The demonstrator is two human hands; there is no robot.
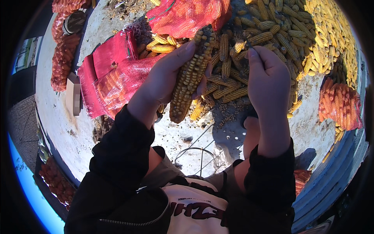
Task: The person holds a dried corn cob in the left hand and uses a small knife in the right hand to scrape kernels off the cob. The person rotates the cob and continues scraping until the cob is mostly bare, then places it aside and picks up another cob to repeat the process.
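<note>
My left hand (pixel 166 73) grips an ear of corn (pixel 191 76), held up close to the camera and tilted, its darker, bare end at the top. Its kernels look uneven, with gaps between the rows. To the right, apart from the ear, my right hand (pixel 267 73) is closed with thumb against forefinger. A small dark tip (pixel 249 44) shows above that thumb; what it belongs to cannot be told. Beyond both hands lies a heap of yellow corn ears (pixel 233 79). A red mesh bag (pixel 125 80) with corn inside lies left of my left hand.
Another red mesh bag of corn (pixel 187 17) lies at the top. A large corn pile (pixel 330 38) rises at the upper right. More filled mesh bags (pixel 339 103) stand at both sides. A wooden block (pixel 73 93) lies at left. Loose kernels and a wire frame (pixel 194 148) are on the ground.
</note>
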